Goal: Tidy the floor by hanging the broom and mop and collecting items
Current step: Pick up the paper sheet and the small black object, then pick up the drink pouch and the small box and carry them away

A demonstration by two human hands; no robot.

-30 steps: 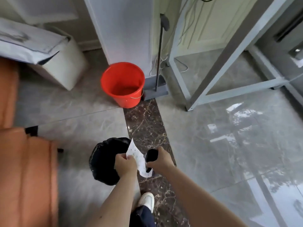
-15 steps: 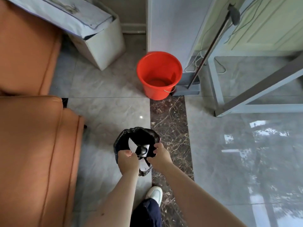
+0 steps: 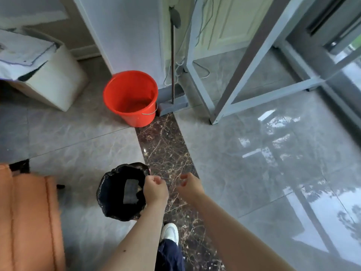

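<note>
A small bin lined with a black bag (image 3: 109, 196) stands on the floor just in front of me, with a grey flat item (image 3: 130, 190) and a scrap of paper inside it. My left hand (image 3: 155, 189) hovers at the bin's right rim with its fingers curled, and nothing shows in it. To the right of the bin, my right hand (image 3: 190, 184) hangs relaxed and empty over the dark marble strip. A mop (image 3: 172, 55) with a dark pole and flat grey head leans upright against the wall behind a red bucket (image 3: 130, 96).
An orange sofa (image 3: 29, 222) fills the lower left. A white box (image 3: 52, 85) with cloth on top sits at the back left. A grey metal frame (image 3: 214, 79) stands at the back right, with cables behind it. My white shoe (image 3: 170, 232) is on the marble strip.
Both hands held a paper and a dark item over the bin; now those lie inside it. Both hands are empty, and the right one has pulled away to the right.
</note>
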